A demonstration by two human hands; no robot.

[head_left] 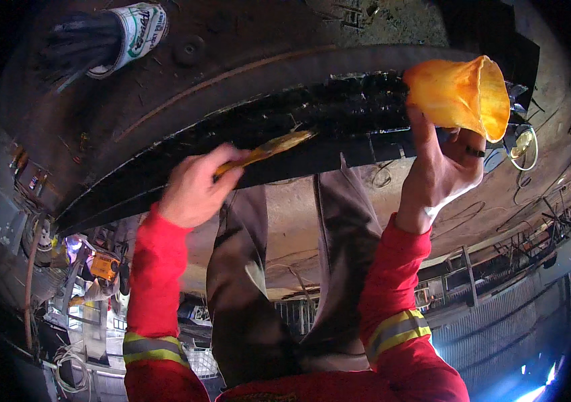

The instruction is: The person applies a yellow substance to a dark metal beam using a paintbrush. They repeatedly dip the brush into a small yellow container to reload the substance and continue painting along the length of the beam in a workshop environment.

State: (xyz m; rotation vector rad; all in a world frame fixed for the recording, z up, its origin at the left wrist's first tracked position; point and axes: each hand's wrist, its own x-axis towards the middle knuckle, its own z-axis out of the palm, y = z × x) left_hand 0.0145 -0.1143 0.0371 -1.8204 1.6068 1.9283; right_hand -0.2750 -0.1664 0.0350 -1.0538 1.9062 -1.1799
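Note:
My left hand (195,184) is closed around a slim yellowish brush (275,146), its far end pointing right over a long black beam (339,110). Motion smears these fingers a little. On the right, my right hand (439,164) grips a translucent orange-yellow cup (443,90) with soft-looking, uneven sides. The cup lies tilted over the beam's right part, its wide mouth turned to the right. My thumb presses on its near side, while the other fingers are partly hidden beneath it. What the cup holds, if anything, cannot be seen.
A white can (139,33) with a bundle of dark rods (81,43) lies at the far left, near a round dark disc (189,49). A pale looped cable (532,151) is at right. Orange equipment (104,266) stands lower left, corrugated sheeting (500,342) lower right.

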